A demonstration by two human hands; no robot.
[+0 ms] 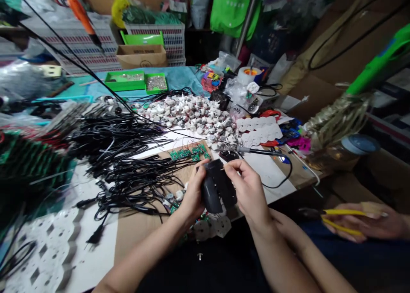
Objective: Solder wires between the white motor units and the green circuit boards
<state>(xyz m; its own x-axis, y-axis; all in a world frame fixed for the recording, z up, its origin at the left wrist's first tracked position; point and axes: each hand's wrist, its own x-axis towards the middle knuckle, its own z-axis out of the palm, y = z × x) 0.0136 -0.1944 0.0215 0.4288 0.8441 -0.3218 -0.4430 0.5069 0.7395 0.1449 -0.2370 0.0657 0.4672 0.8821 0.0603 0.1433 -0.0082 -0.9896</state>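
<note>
My left hand (194, 188) is wrapped around the left side of a black plastic case (213, 197), which it holds tilted above the table's front edge. At the case's upper right corner, my right hand (246, 186) has thumb and forefinger pinched together, with its other fingers along the right edge. Something tiny and pale may be between those fingertips, too small to name. Just below the case hangs a grey-white scalloped sheet (213, 228). Beyond my hands lie small green circuit boards (188, 154) wired to black cables (137, 169).
A heap of small white parts (192, 113) covers the table's middle. A soldering iron (246, 149) rests in a coiled holder to the right. At right, a co-worker's hand (381, 220) holds yellow-handled pliers (344, 218). An orange electric screwdriver (81, 15) hangs at upper left.
</note>
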